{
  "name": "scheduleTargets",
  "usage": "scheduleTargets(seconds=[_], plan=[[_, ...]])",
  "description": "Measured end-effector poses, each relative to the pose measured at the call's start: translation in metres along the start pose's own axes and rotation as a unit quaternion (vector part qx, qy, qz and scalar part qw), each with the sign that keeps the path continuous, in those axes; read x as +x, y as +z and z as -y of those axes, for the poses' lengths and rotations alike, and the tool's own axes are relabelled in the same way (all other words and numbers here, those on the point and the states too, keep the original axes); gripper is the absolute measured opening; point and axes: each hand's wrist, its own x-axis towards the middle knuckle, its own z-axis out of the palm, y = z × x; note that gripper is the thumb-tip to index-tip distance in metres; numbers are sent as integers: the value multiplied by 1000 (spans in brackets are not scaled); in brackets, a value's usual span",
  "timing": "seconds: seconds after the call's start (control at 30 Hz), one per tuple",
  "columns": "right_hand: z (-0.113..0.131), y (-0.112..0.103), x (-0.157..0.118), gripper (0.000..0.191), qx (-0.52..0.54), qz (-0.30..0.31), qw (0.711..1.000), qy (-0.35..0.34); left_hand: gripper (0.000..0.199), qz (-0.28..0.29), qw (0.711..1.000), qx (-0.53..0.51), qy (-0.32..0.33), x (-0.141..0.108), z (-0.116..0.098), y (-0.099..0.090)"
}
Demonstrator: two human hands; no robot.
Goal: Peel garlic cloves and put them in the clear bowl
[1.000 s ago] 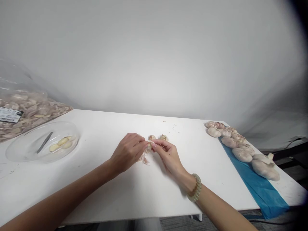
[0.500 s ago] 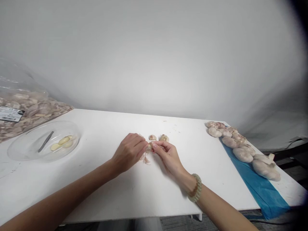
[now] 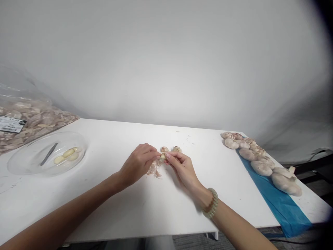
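Observation:
A partly peeled garlic clove (image 3: 162, 157) is pinched in the fingertips of my right hand (image 3: 182, 168), pale flesh showing on it. My left hand (image 3: 138, 160) meets it from the other side, thumb and finger closed at the clove's skin. Below the fingers lies a small heap of papery garlic peel (image 3: 154, 170). Just behind the hands rest an unpeeled clove (image 3: 164, 149) and a broken piece of garlic bulb (image 3: 177, 149), partly covered by my right hand.
At left, a clear plastic dish (image 3: 19, 170) holds several peeled cloves (image 3: 69, 152) and a grey peeling knife (image 3: 49, 154). Behind it lies a labelled bag of garlic skins (image 3: 39, 121). Several garlic bulbs (image 3: 261, 167) line the right side by a blue plastic strip (image 3: 279, 205). A wall stands behind the table.
My left hand has drawn slightly left and off the clove, baring more of its pale flesh and the peel heap. The right hand keeps its hold.

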Motion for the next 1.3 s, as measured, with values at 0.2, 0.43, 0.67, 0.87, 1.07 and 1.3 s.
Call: scheduleTargets(seconds=[0.2, 0.43, 0.67, 0.87, 1.07, 1.3], plan=[[1, 0, 0, 19, -6, 2, 1000, -9, 12, 9, 999, 34, 24, 0, -1, -1], [-1, 0, 0, 19, -13, 8, 1000, -15, 13, 27, 994, 83, 65, -1, -2, -3], [-2, -1, 0, 20, -25, 8, 1000, -12, 12, 39, 984, 129, 115, 4, -6, -6], [1, 1, -1, 20, -18, 10, 1000, 21, 15, 55, 983, 133, 112, 4, -8, -8], [3, 2, -3, 27, -8, 56, 998, 23, 14, 40, 995, 87, 30, 1, -5, -2], [0, 4, -2, 29, -38, 21, 999, -11, 15, 23, 998, 65, -4, 0, -9, 2]])
